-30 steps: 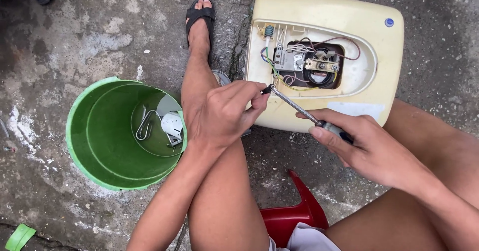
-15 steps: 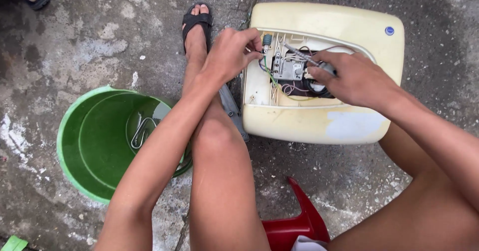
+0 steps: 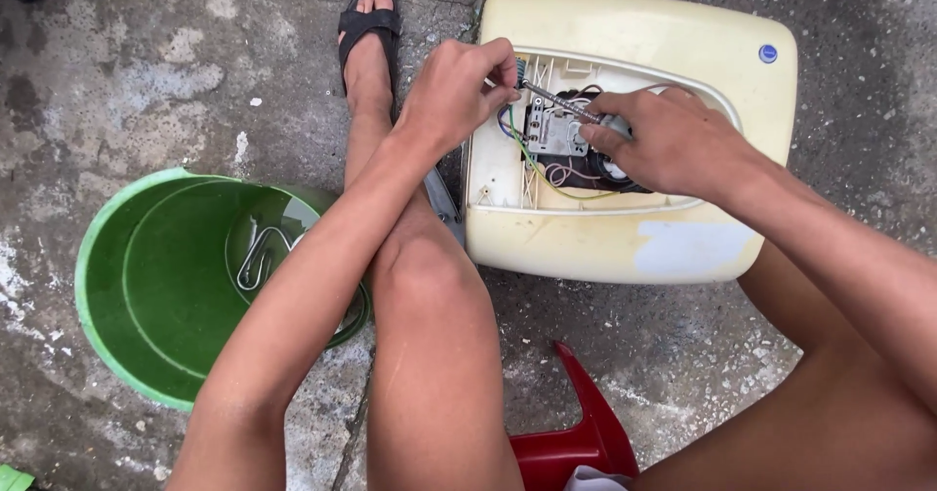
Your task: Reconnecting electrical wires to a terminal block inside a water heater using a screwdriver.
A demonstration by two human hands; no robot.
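Note:
A cream plastic appliance housing (image 3: 673, 32) lies on the concrete with its cover off, showing a grey metal part (image 3: 554, 135), coloured wires (image 3: 532, 164) and a black round piece. My right hand (image 3: 664, 140) grips a screwdriver (image 3: 561, 102) by its handle, the shaft pointing left into the opening. My left hand (image 3: 459, 91) pinches at the shaft's tip at the upper left corner of the opening. Whether the fingers hold a small part there is too small to tell.
A green plastic bucket (image 3: 117, 286) stands at the left with a metal clip and small parts inside. My left leg and sandalled foot (image 3: 369, 32) lie between bucket and housing. A red plastic stool (image 3: 576, 432) is under me. Another person's sandal shows at the top left corner.
Both hands moved up from in front of the housing into its open compartment. The screwdriver now points into the upper left corner. The view has shifted closer.

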